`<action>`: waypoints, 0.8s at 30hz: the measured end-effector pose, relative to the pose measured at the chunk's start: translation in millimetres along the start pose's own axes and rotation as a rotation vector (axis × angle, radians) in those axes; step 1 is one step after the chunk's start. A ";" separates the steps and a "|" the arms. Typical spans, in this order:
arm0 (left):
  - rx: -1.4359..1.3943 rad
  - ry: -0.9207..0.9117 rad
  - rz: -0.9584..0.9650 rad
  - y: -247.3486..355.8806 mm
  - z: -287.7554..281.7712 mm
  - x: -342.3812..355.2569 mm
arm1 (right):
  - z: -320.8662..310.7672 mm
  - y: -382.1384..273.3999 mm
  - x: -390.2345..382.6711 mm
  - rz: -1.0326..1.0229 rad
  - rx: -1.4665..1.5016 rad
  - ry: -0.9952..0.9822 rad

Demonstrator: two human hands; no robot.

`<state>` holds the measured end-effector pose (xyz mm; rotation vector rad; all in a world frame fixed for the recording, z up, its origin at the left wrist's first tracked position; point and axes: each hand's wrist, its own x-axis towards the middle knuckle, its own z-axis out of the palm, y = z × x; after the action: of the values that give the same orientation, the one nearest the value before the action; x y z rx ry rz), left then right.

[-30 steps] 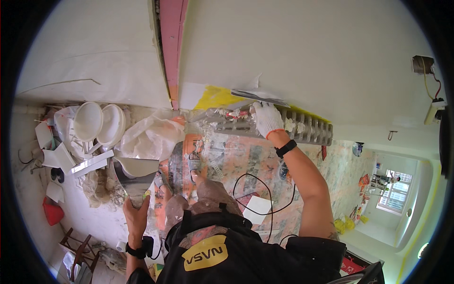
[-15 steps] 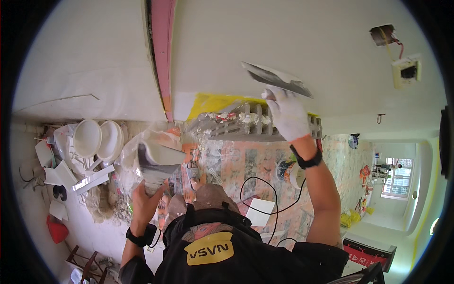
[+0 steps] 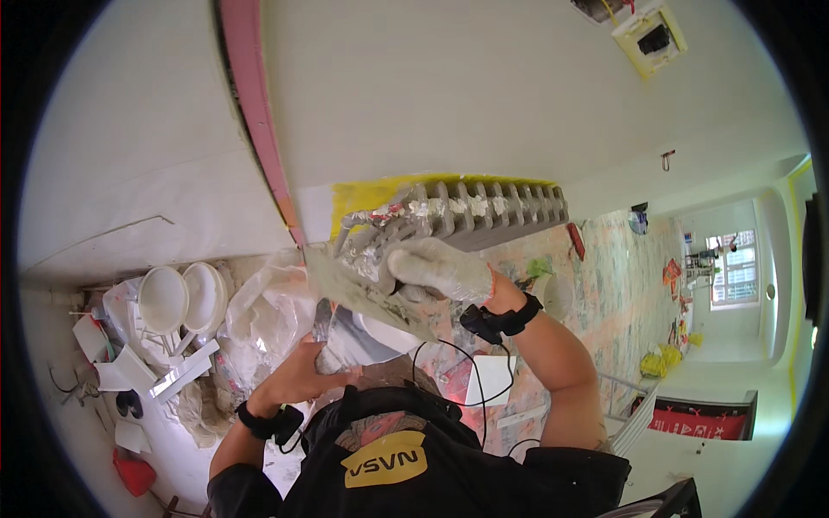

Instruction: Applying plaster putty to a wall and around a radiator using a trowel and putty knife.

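a pale wall spans the top of the view, and below its yellow-painted strip stands a grey radiator, with whitish lumps caught between its fins. on the floor to the left a large clear plastic bag lies crumpled; what it holds is too blurred to tell. just beside it two white basins overlap, their pale hollows turned toward the camera. a white bucket stands on the right, green showing at its edge, its contents unclear.

the right arm comes in bent at the elbow, its forearm angled up and inward to the gloved right hand, which is closed on the grip of a wide trowel. the blade slants down to the right, in front of that hand and toward the body.

the bare left hand, wrist bent and thumb on the near side, grips a broad metal blade just beyond its fingertips. white paste lies on this blade, just under the trowel; whether the two touch cannot be told.
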<state>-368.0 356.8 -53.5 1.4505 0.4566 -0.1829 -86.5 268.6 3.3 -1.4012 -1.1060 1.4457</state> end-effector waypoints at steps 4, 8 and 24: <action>-0.063 0.096 0.166 -20.3 6.5 -2.8 | -42.8 41.9 -18.4 0.274 -0.184 -0.111; -0.281 0.428 -0.185 -8.7 -7.0 -6.1 | -102.1 80.5 -46.4 0.565 -0.169 0.142; -0.275 0.847 -0.455 -47.5 24.1 10.5 | -227.3 171.0 53.4 0.094 -1.459 0.194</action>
<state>-372.5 328.8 -99.9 1.0812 1.4456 0.1467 141.2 283.3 -174.7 -2.4517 -2.1035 0.3289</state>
